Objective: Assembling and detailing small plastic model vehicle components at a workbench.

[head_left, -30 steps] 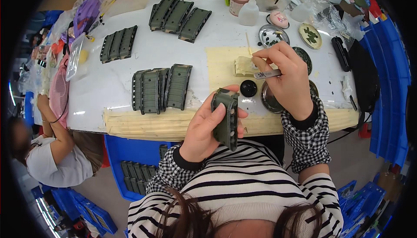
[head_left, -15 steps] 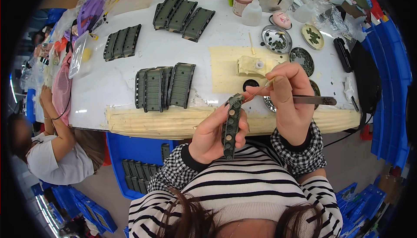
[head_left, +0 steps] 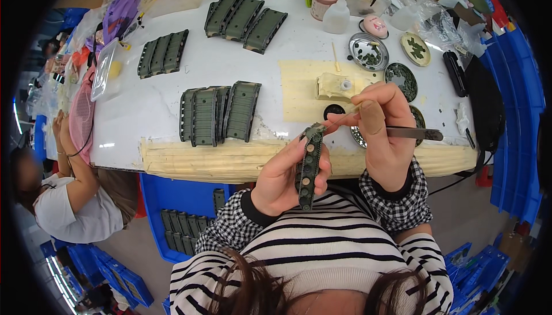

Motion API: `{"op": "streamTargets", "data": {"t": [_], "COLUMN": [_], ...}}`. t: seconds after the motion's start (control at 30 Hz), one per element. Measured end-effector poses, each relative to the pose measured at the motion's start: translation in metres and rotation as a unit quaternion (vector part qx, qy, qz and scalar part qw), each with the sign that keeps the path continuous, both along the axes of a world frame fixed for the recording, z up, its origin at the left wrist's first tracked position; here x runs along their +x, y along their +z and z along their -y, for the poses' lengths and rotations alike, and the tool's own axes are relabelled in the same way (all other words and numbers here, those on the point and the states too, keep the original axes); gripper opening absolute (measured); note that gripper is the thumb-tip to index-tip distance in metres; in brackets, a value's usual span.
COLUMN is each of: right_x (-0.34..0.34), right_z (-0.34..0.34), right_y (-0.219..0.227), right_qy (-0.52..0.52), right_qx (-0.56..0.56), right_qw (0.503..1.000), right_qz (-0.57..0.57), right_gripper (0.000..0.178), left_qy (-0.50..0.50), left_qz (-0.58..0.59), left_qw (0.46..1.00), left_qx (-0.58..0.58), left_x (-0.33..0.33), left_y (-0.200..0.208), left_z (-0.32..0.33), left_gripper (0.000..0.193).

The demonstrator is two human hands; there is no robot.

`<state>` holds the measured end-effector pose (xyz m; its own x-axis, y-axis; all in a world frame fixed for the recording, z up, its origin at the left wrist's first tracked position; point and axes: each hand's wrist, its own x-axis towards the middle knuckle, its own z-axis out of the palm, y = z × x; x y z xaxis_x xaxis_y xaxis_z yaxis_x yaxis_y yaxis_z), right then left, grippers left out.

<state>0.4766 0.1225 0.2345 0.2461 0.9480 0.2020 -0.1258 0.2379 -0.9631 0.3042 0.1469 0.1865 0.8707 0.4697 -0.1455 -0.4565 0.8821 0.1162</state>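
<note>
In my left hand (head_left: pixel 280 182), closed and upright in front of my chest, is a narrow green model piece (head_left: pixel 309 168) with a row of round wheel-like discs along its edge. My right hand (head_left: pixel 384 134) is pinched on a thin pale stick (head_left: pixel 349 112), its tip at the piece's upper end. Dark tweezers (head_left: pixel 415 134) are tucked in the same hand and stick out to the right. Just beyond my hands, a small black round dish (head_left: pixel 333 112) stands beside a tape-wrapped block (head_left: pixel 326 86) that bears a small white cup (head_left: pixel 345 85).
Stacks of ribbed green pieces stand at left (head_left: pixel 201 116) and far left (head_left: pixel 163 54). A metal dish (head_left: pixel 355 44) and a dark-filled dish (head_left: pixel 401 82) hold tiny green parts. A squeeze bottle (head_left: pixel 336 18) stands behind. Below lies a blue bin (head_left: pixel 167 191); another person (head_left: pixel 80 203) sits left.
The thin stick's tip has shifted slightly at the upper end of the green piece. Both hands stay nearly in place, and the whole view moves a little.
</note>
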Motion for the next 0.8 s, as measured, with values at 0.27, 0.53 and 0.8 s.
{"op": "streamTargets", "data": {"t": [0.27,0.53,0.8], "right_x": [0.027,0.026,0.009], "right_z": [-0.016,-0.025,0.0], "right_y": [-0.011,-0.01,-0.002], "right_qy": [-0.171,-0.233,0.019], "right_qx": [0.062,0.11,0.057], "right_qw": [0.953,0.867,0.99], "right_qz": [0.243,0.427,0.13], "right_gripper": [0.015,0.003,0.01], "left_qy": [0.049,0.137,0.12], "left_qz": [-0.126,-0.375,-0.398], "left_qw": [0.982,0.754,0.617], "left_qx": [0.135,0.521,0.668], "left_x": [-0.007,-0.016,-0.012], "left_y": [0.02,0.021,0.033], "left_z": [-0.007,-0.009,-0.012], "left_gripper": [0.056,0.053,0.05]}}
